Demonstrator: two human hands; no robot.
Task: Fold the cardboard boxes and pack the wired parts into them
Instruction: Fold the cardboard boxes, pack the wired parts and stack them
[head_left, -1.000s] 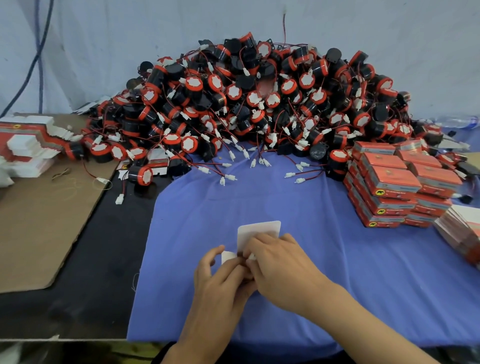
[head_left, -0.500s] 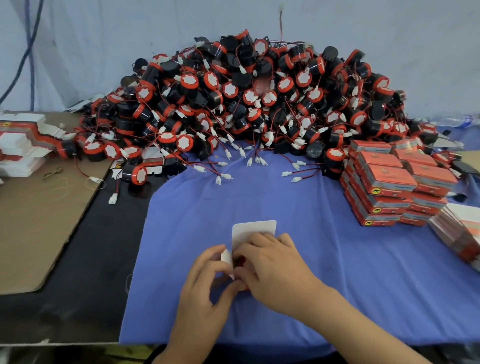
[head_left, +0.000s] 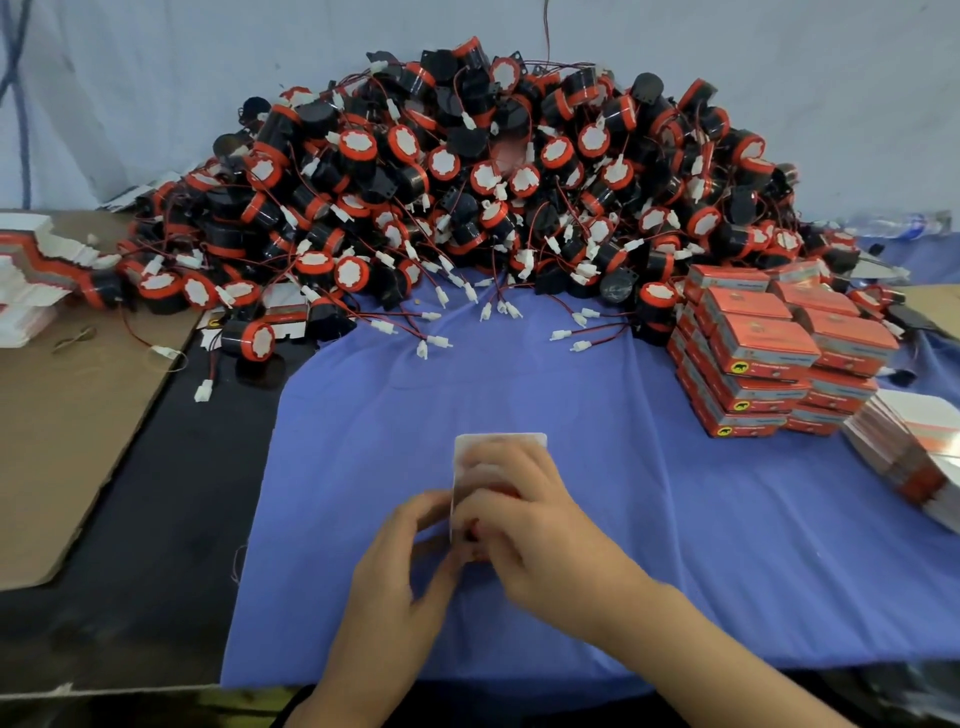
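Observation:
A small cardboard box (head_left: 470, 451), white inside with a red outside, stands on the blue cloth (head_left: 675, 545) near the front middle. My right hand (head_left: 540, 525) covers most of it, fingers curled over its top and near side. My left hand (head_left: 410, 561) grips its left edge with thumb and fingers. Its white flap sticks up beyond my fingers. A big heap of black and red wired parts (head_left: 467, 197) with white plugs fills the back of the table.
Folded red boxes (head_left: 769, 353) are stacked at the right, with a pile of flat box blanks (head_left: 914, 452) beside them. More flat blanks (head_left: 26, 270) lie at the far left on a brown cardboard sheet (head_left: 67, 441). Loose plugs and wires trail onto the cloth.
Both hands have stayed on the box and turned it more upright; the right hand has slid further over it. The view has moved closer.

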